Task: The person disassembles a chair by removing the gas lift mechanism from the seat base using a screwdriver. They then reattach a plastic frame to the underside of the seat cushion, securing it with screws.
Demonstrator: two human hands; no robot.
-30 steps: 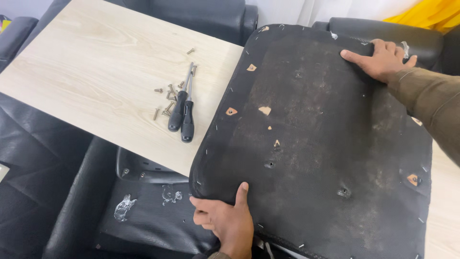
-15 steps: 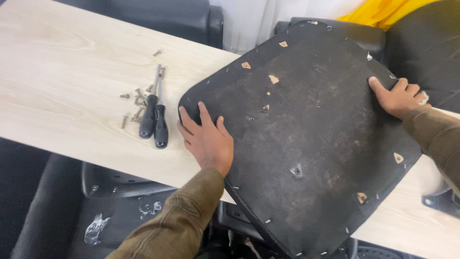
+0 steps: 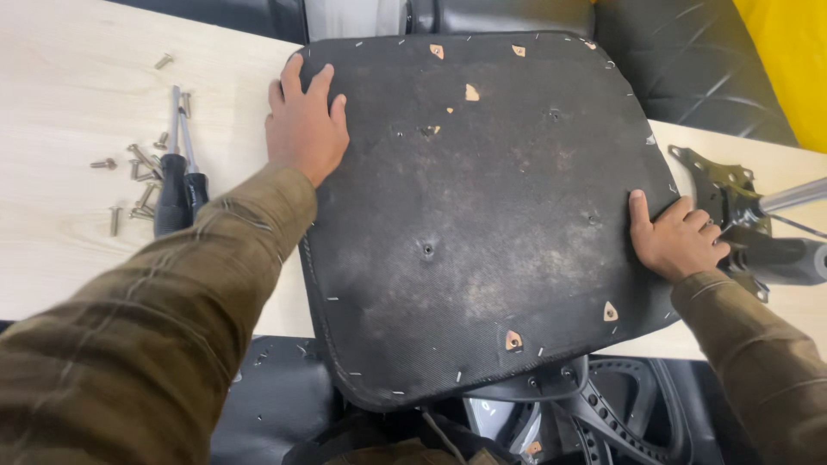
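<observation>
A large black chair seat (image 3: 491, 215) lies underside up on the light wooden table (image 3: 69, 232), its fabric stapled around the rim, with several small tears and screw holes. My left hand (image 3: 303, 120) rests flat on its upper left corner, fingers spread over the edge. My right hand (image 3: 674, 237) grips the seat's right edge, thumb on top. Both sleeves are olive brown.
Two black-handled screwdrivers (image 3: 179, 176) lie left of the seat among several loose screws (image 3: 138, 164). A black metal chair mechanism plate with a gas cylinder (image 3: 749, 224) sits at the right. Black chair parts (image 3: 603, 413) stand below the table edge; a yellow surface (image 3: 788, 60) is at top right.
The seat has been turned and slid further onto the table. My left hand moved from the seat's near edge to its upper left corner. My right hand shifted down its right edge.
</observation>
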